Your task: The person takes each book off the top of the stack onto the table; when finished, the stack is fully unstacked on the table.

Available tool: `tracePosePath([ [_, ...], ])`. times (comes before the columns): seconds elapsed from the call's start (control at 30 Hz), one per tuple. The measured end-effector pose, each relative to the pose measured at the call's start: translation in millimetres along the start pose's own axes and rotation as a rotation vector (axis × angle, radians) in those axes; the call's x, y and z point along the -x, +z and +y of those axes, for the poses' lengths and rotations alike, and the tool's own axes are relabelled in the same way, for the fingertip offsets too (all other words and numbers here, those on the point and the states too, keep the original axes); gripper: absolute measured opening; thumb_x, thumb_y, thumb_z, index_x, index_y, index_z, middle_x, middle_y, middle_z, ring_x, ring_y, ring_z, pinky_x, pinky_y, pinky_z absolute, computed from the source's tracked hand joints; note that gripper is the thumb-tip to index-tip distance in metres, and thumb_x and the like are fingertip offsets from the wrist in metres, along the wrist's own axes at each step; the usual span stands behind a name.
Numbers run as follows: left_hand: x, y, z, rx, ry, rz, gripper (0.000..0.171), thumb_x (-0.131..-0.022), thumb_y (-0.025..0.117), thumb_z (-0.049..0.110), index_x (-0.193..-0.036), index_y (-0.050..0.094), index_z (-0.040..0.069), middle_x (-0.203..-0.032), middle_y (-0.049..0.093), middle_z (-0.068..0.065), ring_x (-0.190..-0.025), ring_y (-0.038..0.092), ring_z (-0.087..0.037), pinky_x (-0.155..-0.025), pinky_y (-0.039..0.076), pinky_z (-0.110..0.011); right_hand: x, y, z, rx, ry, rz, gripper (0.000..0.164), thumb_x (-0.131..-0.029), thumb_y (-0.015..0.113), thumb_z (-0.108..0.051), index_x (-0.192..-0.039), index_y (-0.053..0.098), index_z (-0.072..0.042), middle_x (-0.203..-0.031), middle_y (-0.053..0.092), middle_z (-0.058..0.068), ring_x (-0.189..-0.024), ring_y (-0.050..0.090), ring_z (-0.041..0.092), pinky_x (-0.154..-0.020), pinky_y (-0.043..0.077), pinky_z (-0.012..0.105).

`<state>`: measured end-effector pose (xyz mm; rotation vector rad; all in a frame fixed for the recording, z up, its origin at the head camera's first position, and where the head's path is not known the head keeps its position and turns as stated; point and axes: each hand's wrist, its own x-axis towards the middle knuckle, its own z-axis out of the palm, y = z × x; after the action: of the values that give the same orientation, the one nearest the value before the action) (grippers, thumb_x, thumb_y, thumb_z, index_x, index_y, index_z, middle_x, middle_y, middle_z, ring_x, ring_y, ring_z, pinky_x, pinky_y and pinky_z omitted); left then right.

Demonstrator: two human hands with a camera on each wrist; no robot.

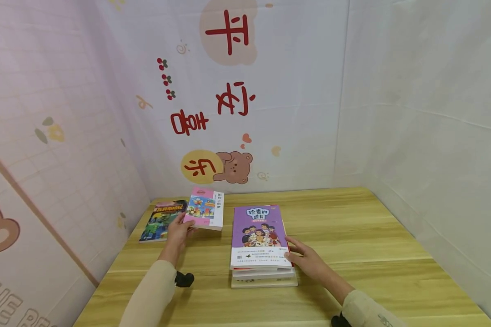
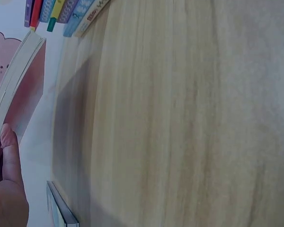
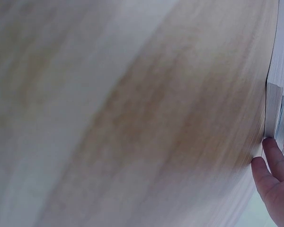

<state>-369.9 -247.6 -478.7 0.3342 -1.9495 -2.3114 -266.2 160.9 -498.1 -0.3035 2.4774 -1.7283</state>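
Note:
My left hand [image 1: 179, 234] grips the lower left corner of a pink-and-white paperback book [image 1: 207, 210], thumb on its cover. In the left wrist view this book [image 2: 20, 82] is raised and tilted above the table, its page edges showing. A stack of books lies at the middle of the table, topped by a purple-covered book [image 1: 258, 229] with cartoon children. Beside the stack's right side is my right hand [image 1: 308, 260], its fingers loosely extended. In the right wrist view, the fingertips [image 3: 269, 144] are right at the page edges of the stacked books [image 3: 273, 109].
A book with a green-and-dark jungle cover [image 1: 161, 222] lies at the far left of the wooden table [image 1: 343, 236], partly behind the held book. White printed cloth walls [image 1: 294, 113] stand behind the table and along both sides.

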Motion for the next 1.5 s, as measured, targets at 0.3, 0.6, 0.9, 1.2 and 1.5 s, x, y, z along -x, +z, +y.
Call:
tracePosePath([
  [0.3, -10.1, 3.3, -9.1, -0.034, -0.011, 0.007, 0.066, -0.098, 0.054, -0.004, -0.155, 0.021, -0.004, -0.146, 0.040, -0.029, -0.078, 0.065, -0.011, -0.090, 0.055, -0.040, 1, -1, 0, 0.002, -0.007, -0.004, 0.058, -0.099, 0.062, -0.023, -0.151, 0.041, -0.009, -0.138, 0.052, 0.029, -0.124, 0.054, 0.040, -0.095, 0.049, 0.048],
  [0.6, -16.7, -0.2, -12.3, -0.114, -0.028, 0.026, 0.062, -0.100, 0.051, -0.003, -0.154, 0.021, -0.008, -0.141, 0.044, -0.032, -0.099, 0.065, -0.030, -0.095, 0.052, -0.043, 1, 1, -1, -0.012, -0.019, 0.001, 0.057, -0.099, 0.062, -0.018, -0.151, 0.041, -0.005, -0.137, 0.052, 0.030, -0.123, 0.054, 0.042, -0.097, 0.047, 0.053],
  [0.9, -14.8, 5.5, 8.1, -0.623, 0.101, 0.097, 0.063, -0.100, 0.058, 0.016, -0.152, 0.029, -0.004, -0.154, 0.027, -0.030, -0.139, 0.028, -0.048, -0.112, 0.028, -0.059, 0, 1, -1, 0.000, -0.017, -0.004, 0.058, -0.100, 0.061, -0.021, -0.152, 0.040, -0.007, -0.138, 0.052, 0.029, -0.120, 0.057, 0.036, -0.091, 0.051, 0.042],
  [1.2, -4.1, 24.6, 14.3, -0.587, 0.148, 0.040, 0.060, -0.099, 0.059, 0.017, -0.148, 0.035, -0.006, -0.147, 0.036, -0.032, -0.136, 0.034, -0.046, -0.109, 0.036, -0.055, -1, 1, -1, 0.004, 0.029, 0.027, 0.057, -0.098, 0.064, -0.023, -0.150, 0.044, -0.012, -0.137, 0.054, 0.026, -0.118, 0.059, 0.033, -0.093, 0.051, 0.045],
  [1.5, 19.1, 38.3, 12.9, -0.505, 0.144, -0.057, 0.060, -0.098, 0.062, 0.021, -0.148, 0.039, -0.003, -0.140, 0.044, -0.028, -0.128, 0.044, -0.043, -0.104, 0.042, -0.054, 0, 2, -1, 0.002, 0.046, 0.034, 0.056, -0.098, 0.064, -0.023, -0.150, 0.045, -0.013, -0.136, 0.055, 0.024, -0.121, 0.057, 0.035, -0.099, 0.046, 0.052],
])
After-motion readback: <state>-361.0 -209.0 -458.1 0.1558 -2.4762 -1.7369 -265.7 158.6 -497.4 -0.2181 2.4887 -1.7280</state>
